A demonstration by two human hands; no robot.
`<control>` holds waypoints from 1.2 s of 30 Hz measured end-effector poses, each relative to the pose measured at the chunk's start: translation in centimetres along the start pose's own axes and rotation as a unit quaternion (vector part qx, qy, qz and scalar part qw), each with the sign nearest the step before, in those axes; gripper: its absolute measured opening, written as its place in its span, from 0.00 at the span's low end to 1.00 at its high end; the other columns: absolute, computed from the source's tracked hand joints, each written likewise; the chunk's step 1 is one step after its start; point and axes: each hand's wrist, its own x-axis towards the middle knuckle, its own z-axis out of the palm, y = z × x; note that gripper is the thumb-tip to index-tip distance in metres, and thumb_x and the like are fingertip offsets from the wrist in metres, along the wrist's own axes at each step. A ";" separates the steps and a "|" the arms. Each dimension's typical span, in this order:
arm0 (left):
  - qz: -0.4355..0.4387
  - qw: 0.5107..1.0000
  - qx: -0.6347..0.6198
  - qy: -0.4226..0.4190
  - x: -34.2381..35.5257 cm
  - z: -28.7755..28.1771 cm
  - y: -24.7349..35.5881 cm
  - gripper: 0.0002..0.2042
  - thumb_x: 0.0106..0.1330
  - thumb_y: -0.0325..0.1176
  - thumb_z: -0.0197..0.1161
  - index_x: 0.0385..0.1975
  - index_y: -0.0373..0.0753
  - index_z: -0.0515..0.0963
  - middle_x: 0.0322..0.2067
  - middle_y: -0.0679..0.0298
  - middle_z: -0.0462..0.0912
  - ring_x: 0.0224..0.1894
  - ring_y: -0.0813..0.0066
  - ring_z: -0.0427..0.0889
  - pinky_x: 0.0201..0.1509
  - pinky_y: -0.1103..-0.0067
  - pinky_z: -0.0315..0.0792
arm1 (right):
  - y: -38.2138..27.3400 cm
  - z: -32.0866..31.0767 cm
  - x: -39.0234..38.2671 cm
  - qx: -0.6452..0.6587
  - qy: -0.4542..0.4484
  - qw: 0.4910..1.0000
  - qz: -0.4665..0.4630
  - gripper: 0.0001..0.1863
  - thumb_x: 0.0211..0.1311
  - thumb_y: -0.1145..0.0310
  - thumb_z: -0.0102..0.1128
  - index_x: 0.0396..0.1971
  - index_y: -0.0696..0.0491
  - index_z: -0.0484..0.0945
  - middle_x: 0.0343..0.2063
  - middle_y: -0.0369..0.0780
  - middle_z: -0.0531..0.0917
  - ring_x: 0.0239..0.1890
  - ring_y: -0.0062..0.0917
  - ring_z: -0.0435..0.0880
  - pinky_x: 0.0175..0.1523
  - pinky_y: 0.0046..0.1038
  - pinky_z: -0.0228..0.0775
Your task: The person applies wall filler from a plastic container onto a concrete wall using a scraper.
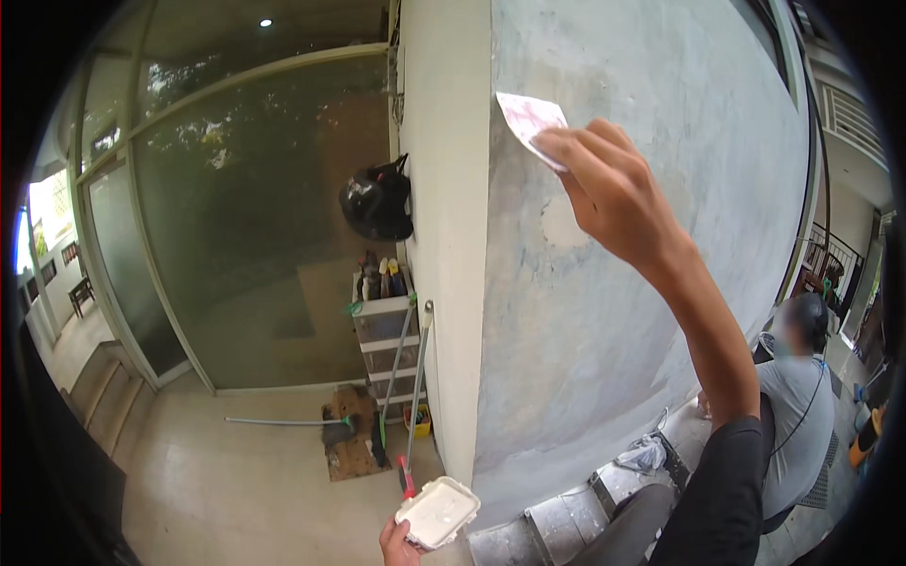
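Against the grey, mottled plastered wall [613, 311] that fills the centre and right of the frame, the right hand [609, 184] presses a thin, flat white scraper blade smeared with pink [527, 120] to the surface near the wall's corner, upper centre; the fingers are closed over the blade's lower edge. At the bottom centre, the left hand [398, 542] is curled around a small white rectangular tub of pale filler [437, 511], thumb over its near rim, held low and well apart from the blade. A lighter patch of filler [563, 226] shows on the wall just below the right hand. To the left of the corner stands a cream-painted pillar face [444, 236], with a black helmet [376, 201] hanging beside it and a white plastic drawer unit topped with bottles [385, 330] below. Long-handled tools [413, 396] lean there. Large tinted glass panels [245, 226] close off the upper left, above a pale tiled floor [236, 481]. At the lower right, another person in a grey shirt [802, 415] crouches near the wall's base.
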 end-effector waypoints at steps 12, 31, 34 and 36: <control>0.085 0.996 -0.024 0.024 -2.3 4.5 2.5 0.25 0.65 0.34 0.53 0.61 0.31 0.63 0.55 0.50 0.75 0.53 0.53 0.80 0.45 0.57 0.82 | 4.3 -1.9 1.8 -0.073 0.065 0.994 -0.052 0.08 0.59 0.82 0.58 0.39 0.62 0.80 0.30 0.44 0.85 0.30 0.28 0.80 0.34 0.27 0.74; 0.082 0.996 -0.026 0.036 -3.1 4.5 1.1 0.25 0.65 0.35 0.54 0.61 0.34 0.64 0.56 0.50 0.74 0.54 0.53 0.79 0.47 0.55 0.82 | 1.2 -3.1 -2.4 -0.092 0.073 0.992 -0.038 0.13 0.54 0.82 0.61 0.41 0.59 0.80 0.27 0.45 0.85 0.26 0.26 0.82 0.30 0.27 0.76; 0.083 0.996 -0.032 0.029 -2.6 4.3 0.6 0.25 0.65 0.36 0.54 0.61 0.35 0.63 0.56 0.51 0.74 0.54 0.53 0.79 0.47 0.55 0.81 | 4.2 -3.2 1.0 -0.131 0.120 0.983 -0.052 0.13 0.56 0.83 0.59 0.42 0.60 0.80 0.30 0.46 0.85 0.30 0.33 0.82 0.35 0.29 0.75; 0.072 0.996 -0.042 0.030 -2.6 4.5 0.4 0.25 0.65 0.37 0.54 0.62 0.35 0.63 0.56 0.51 0.74 0.54 0.52 0.79 0.47 0.55 0.81 | 3.8 -2.9 2.7 -0.066 0.068 0.994 0.050 0.05 0.58 0.81 0.56 0.32 0.64 0.80 0.27 0.50 0.83 0.33 0.42 0.80 0.40 0.36 0.73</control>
